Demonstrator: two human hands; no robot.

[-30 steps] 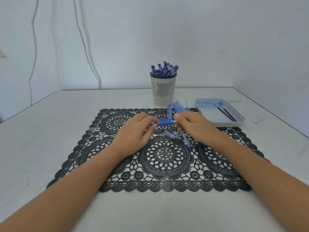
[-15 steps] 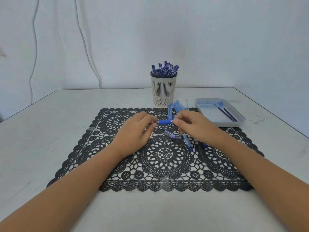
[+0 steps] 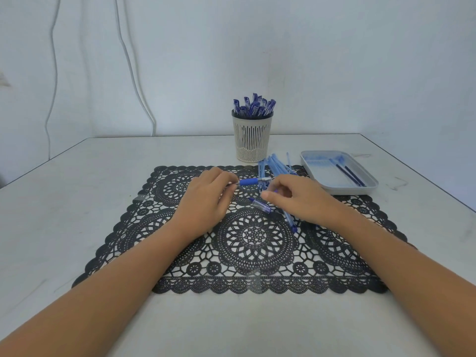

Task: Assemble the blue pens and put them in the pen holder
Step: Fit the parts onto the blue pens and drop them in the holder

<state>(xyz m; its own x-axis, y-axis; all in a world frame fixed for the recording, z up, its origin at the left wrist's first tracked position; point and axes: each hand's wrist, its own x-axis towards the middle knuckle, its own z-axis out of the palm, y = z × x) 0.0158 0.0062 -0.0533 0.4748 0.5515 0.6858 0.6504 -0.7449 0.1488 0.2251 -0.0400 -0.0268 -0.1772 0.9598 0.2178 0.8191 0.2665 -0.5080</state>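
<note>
A white table (image 3: pixel 77 202) against a pale wall (image 3: pixel 334 60) carries a black lace mat (image 3: pixel 257 253). The left hand (image 3: pixel 206 199) pinches a blue pen (image 3: pixel 248 182) above it. The right hand (image 3: pixel 301 199) curls beside, and I cannot tell whether it holds anything. The pen holder (image 3: pixel 252 140) stands behind the mat, with a tray (image 3: pixel 342 189) to its right.

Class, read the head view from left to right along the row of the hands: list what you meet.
Left hand → blue-grip pen that it pinches → right hand → grey tray.
</note>
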